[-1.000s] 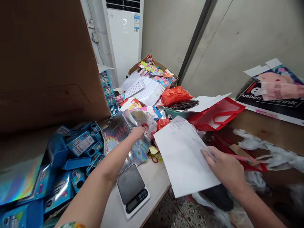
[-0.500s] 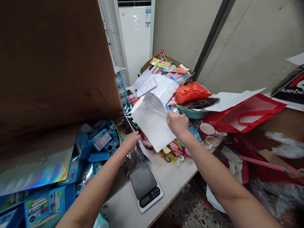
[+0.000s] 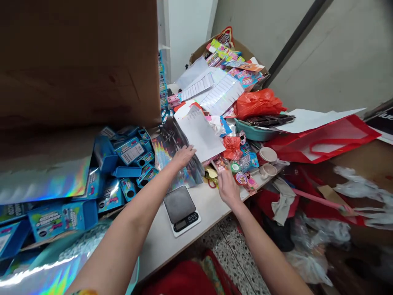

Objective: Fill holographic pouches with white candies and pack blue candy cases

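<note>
My left hand (image 3: 184, 156) lies flat with its fingers stretched out over a dark, shiny printed sheet (image 3: 176, 141). Its fingertips come up to the lower edge of a white paper sheet (image 3: 201, 133) with handwriting at the top. My right hand (image 3: 228, 188) is lower and to the right, fingers curled together at the near end of a small pinkish printed packet (image 3: 221, 163). Whether it grips that packet is hidden by the fingers. A kitchen scale (image 3: 181, 207) with a grey plate sits on the table in front of my hands.
Blue printed boxes (image 3: 130, 153) are heaped at left beneath a large cardboard box (image 3: 80, 61). Tape rolls, two cups (image 3: 268, 155), a teal basin (image 3: 256, 133) with a red plastic bag (image 3: 259, 102), and a red bag (image 3: 325, 143) crowd the right. The table edge (image 3: 190, 246) runs diagonally.
My right hand has let go of the white paper, which now lies on the pile, and has moved down. My left hand has moved right, its fingers now stretched out over the shiny sheet.
</note>
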